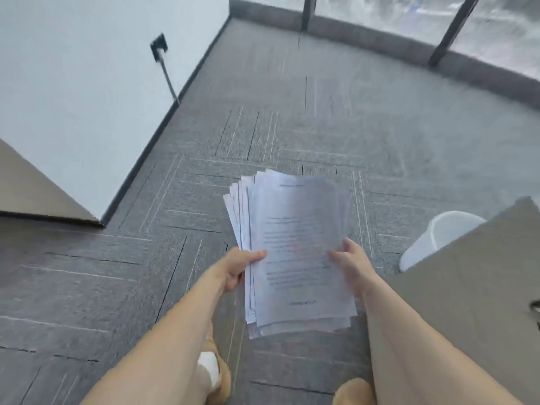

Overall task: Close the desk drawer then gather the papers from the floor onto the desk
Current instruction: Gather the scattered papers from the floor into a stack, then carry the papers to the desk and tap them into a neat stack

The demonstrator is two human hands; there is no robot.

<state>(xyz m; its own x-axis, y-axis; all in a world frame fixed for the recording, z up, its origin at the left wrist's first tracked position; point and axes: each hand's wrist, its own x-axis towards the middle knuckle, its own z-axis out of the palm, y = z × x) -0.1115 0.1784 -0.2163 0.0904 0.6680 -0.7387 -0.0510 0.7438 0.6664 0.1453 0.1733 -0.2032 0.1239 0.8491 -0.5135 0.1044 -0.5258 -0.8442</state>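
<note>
While the left hand (244,266) pinches the papers' (295,247) left edge, the right hand (349,263) grips their right edge, holding the fanned stack above open carpet (350,118); the table (467,287) edge lies just right, a white bin (438,235) beyond.

Floor (292,118): grey carpet tiles w/ thin light and dark line pattern, fills most of frame. Counter (455,293) corner, tan top, at right edge; small dark item on its far right edge, too cut off to ID. Second tan counter (35,194) corner at mid-left. White bin (432,238) stands on floor just behind right counter. Tan slippers (219,372) on floor, bottom centre.
</note>
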